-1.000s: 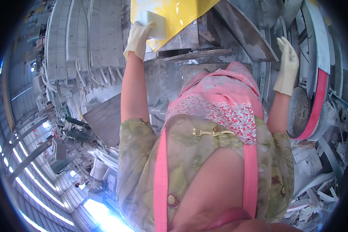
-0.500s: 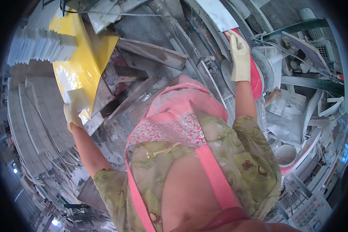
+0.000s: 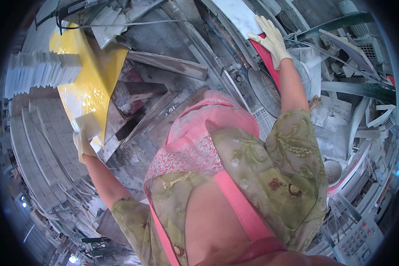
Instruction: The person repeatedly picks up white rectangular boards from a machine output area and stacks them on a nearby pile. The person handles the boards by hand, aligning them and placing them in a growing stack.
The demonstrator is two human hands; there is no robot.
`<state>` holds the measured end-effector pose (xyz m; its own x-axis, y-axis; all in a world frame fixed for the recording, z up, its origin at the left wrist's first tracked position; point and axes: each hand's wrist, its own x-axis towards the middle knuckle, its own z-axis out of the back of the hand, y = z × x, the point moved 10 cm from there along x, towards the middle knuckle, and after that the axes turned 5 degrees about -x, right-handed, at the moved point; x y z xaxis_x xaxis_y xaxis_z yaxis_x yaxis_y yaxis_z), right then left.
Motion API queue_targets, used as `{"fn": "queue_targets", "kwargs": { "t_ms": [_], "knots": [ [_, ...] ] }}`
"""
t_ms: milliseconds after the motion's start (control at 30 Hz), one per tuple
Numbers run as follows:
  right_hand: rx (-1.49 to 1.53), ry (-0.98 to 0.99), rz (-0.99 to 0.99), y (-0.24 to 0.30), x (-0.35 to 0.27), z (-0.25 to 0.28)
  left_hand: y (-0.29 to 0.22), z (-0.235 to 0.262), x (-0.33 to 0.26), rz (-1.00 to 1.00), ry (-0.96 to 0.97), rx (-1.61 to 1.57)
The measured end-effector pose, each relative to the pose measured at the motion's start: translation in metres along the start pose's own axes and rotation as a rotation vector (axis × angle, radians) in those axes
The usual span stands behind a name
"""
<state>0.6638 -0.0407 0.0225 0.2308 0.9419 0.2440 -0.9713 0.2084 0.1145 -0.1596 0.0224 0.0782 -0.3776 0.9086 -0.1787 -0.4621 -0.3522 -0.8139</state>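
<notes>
My left hand (image 3: 81,145), in a cream glove, grips a small pale square tile (image 3: 88,124) at its lower edge. The tile is in front of the lower end of a shiny yellow sheet (image 3: 91,93). A row of upright white tiles (image 3: 42,68) stands on the left, by that sheet. Over a red conveyor belt (image 3: 266,57) at the upper right is my right hand (image 3: 271,42), also gloved, its fingers spread. Its fingertips are beside a white slab (image 3: 237,17) on the belt; whether they touch it I cannot tell.
Wooden boards (image 3: 168,64) lie between the yellow sheet and the belt machine. Long grey slabs (image 3: 53,137) are stacked at the left. Broken pale pieces (image 3: 332,117) and a round bowl (image 3: 333,172) are on the right. A control panel (image 3: 361,237) stands at the lower right.
My right hand has moved forward along the red belt and its fingers have spread. The white slab has shifted farther away. My left hand has stayed nearly in place with the tile.
</notes>
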Motion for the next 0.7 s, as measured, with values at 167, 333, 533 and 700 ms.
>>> {"fn": "queue_targets", "kwargs": {
  "t_ms": [167, 333, 533, 700],
  "knots": [
    [0.273, 0.034, 0.156, -0.008, -0.005, 0.015, 0.008, 0.001, 0.008, 0.031, 0.017, -0.034],
    [0.09, 0.01, 0.042, -0.024, -0.014, 0.034, 0.012, 0.001, 0.015, 0.022, 0.025, -0.032],
    [-0.293, 0.124, 0.27, 0.061, -0.023, 0.013, 0.019, 0.004, 0.017, 0.037, 0.047, -0.056],
    [-0.448, 0.011, 0.103, 0.083, -0.009, 0.013, 0.015, 0.004, 0.013, 0.083, 0.024, -0.046]
  ]
}}
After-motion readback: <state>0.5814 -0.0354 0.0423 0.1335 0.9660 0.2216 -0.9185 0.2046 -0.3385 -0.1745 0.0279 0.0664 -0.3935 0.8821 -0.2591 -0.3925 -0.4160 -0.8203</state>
